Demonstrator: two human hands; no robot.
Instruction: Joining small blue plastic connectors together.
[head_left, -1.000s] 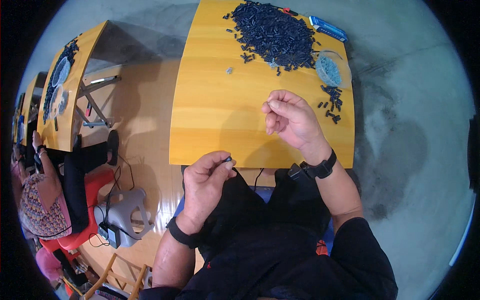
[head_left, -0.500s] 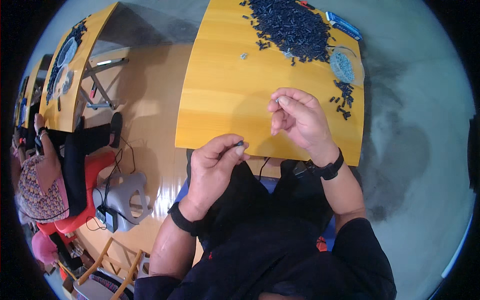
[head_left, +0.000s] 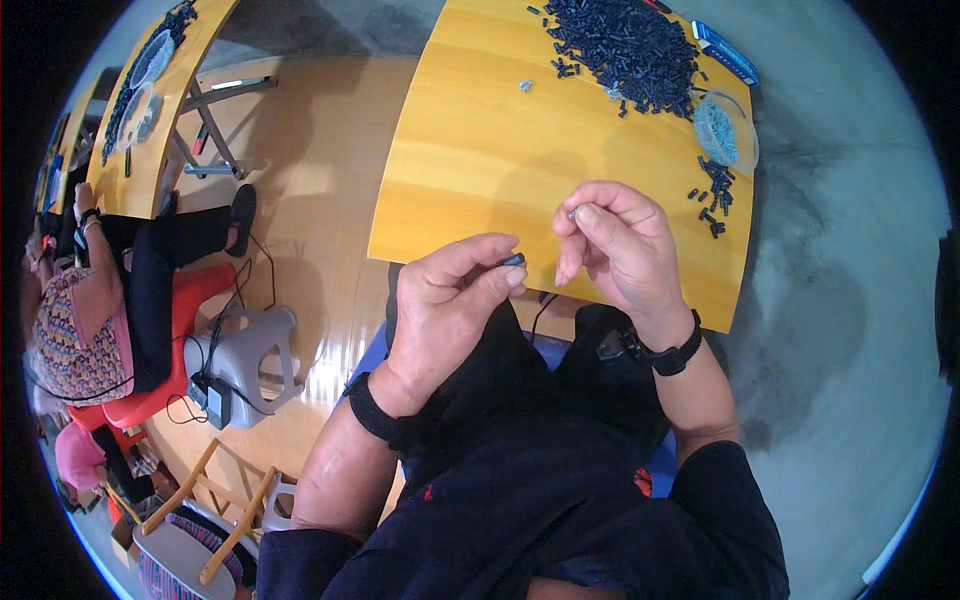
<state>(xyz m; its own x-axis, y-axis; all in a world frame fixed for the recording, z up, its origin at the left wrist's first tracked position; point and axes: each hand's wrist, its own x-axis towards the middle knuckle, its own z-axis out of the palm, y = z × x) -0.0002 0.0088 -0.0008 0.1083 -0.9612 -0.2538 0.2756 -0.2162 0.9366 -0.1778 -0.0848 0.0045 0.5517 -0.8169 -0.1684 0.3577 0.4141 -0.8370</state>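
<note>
My left hand (head_left: pixel 445 315) is closed in a pinch around a small dark plastic tube (head_left: pixel 514 260), whose end sticks out past the fingertips. Thumb and forefinger of my right hand (head_left: pixel 635 250) grip a tiny silvery metal piece (head_left: pixel 573 214), too small to make out fully. Both hands are raised over the near edge of the yellow table (head_left: pixel 460 150), a short gap between the two pieces. Farther back lies a large heap of dark tubes (head_left: pixel 630 50). A smaller group of tubes (head_left: pixel 715 190) lies to the right, beyond my right hand.
A clear round tub (head_left: pixel 720 135) of small metal pieces stands at the table's right edge, near a blue box (head_left: pixel 725 52). A few metal bits (head_left: pixel 525 86) lie left of the heap. Leftward are a grey stool (head_left: pixel 240 365) and a seated person (head_left: pixel 85 340) at another table.
My hands have drawn closer together, bringing the tube and the metal piece nearer each other. The whole view has shifted, so the table appears farther right. Both grips stay the same.
</note>
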